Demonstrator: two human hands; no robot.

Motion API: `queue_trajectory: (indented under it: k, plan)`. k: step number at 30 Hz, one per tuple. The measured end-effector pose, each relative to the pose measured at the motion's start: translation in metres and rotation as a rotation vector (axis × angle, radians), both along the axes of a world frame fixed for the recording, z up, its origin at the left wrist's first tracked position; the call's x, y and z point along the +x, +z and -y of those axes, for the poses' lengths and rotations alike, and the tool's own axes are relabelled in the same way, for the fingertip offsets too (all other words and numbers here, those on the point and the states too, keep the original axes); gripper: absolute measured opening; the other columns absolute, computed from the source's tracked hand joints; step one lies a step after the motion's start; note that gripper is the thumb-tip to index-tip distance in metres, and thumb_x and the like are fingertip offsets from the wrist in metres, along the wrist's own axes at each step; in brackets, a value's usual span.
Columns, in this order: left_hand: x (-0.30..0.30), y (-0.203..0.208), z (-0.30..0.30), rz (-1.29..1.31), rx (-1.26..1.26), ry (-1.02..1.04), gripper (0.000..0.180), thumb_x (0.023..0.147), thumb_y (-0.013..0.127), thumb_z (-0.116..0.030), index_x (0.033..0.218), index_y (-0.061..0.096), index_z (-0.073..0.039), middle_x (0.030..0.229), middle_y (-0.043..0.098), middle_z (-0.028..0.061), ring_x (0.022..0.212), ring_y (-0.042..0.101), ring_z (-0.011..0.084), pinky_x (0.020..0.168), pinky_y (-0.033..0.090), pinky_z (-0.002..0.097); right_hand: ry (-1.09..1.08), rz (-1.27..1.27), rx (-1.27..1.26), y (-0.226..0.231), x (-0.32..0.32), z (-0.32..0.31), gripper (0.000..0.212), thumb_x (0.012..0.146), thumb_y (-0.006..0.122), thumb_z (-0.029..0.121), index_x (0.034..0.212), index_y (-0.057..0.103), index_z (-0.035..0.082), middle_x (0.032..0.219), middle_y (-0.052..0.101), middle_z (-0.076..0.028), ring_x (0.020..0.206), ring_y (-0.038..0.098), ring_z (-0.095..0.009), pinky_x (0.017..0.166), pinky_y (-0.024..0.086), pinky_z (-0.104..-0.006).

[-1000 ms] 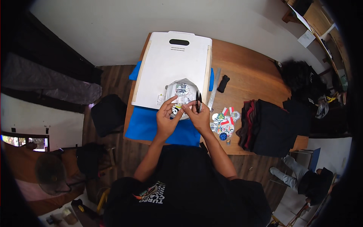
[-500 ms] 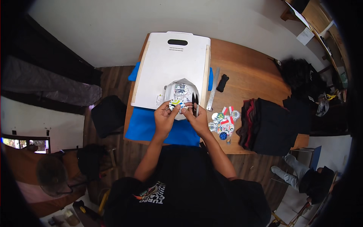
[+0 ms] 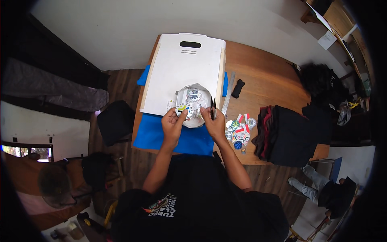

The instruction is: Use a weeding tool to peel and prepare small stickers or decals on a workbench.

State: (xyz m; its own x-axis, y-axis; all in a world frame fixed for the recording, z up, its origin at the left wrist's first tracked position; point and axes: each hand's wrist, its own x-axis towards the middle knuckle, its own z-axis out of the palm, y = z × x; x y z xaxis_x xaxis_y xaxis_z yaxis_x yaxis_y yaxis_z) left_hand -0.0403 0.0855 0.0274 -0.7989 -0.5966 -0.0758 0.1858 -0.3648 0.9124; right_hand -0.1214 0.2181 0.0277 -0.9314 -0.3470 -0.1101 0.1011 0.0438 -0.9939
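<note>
My left hand (image 3: 172,126) pinches a round printed piece (image 3: 182,109), white with yellow-green, blue and black shapes, like a sticker or patch. Black scissors (image 3: 213,104) sit in my right hand (image 3: 215,124), with the blades pointing away from me; the fingers cover the handles. Between and under both hands stands an open whitish round container or bag (image 3: 206,95), holding crumpled clear and printed scraps (image 3: 194,96). It rests over the near edge of a white panel (image 3: 169,76) and the blue cloth (image 3: 165,137). Several cut-out printed pieces (image 3: 240,131) lie heaped right of my right hand.
On the wooden table (image 3: 266,76) are a metal ruler (image 3: 228,94), a small black bundle (image 3: 238,88) and a stack of dark and red folded cloth (image 3: 286,135). A black stool (image 3: 116,123) stands left. Another person's legs (image 3: 308,183) show at lower right.
My hands have moved apart. The right hand has drawn right with the scissors and let go of the round piece, which stays in my left hand, slightly further left.
</note>
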Motion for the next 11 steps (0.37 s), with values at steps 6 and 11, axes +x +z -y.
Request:
queue_trajectory:
  k: [6,11]
  plan:
    - [-0.001,0.0,-0.002,0.011,0.009,-0.009,0.021,0.094,0.068,-0.004,0.111,0.062,0.007,0.098,0.07,0.01,0.082,0.066,0.0091,0.073,0.054,0.0228,0.097,0.018,-0.076,-0.02,0.002,0.0,0.017,0.092,0.071,0.015,0.101,0.068,0.001,0.063,0.039,0.01,0.057,0.032,0.001,0.051,0.025,-0.0203]
    - [0.003,-0.002,0.0,0.027,-0.036,-0.057,0.023,0.093,0.069,-0.003,0.113,0.062,0.005,0.098,0.07,0.0091,0.083,0.066,0.01,0.076,0.054,0.0228,0.252,0.001,0.063,-0.014,0.008,0.0,0.021,0.094,0.069,0.02,0.105,0.069,0.003,0.066,0.046,0.01,0.062,0.039,0.0,0.056,0.03,-0.0196]
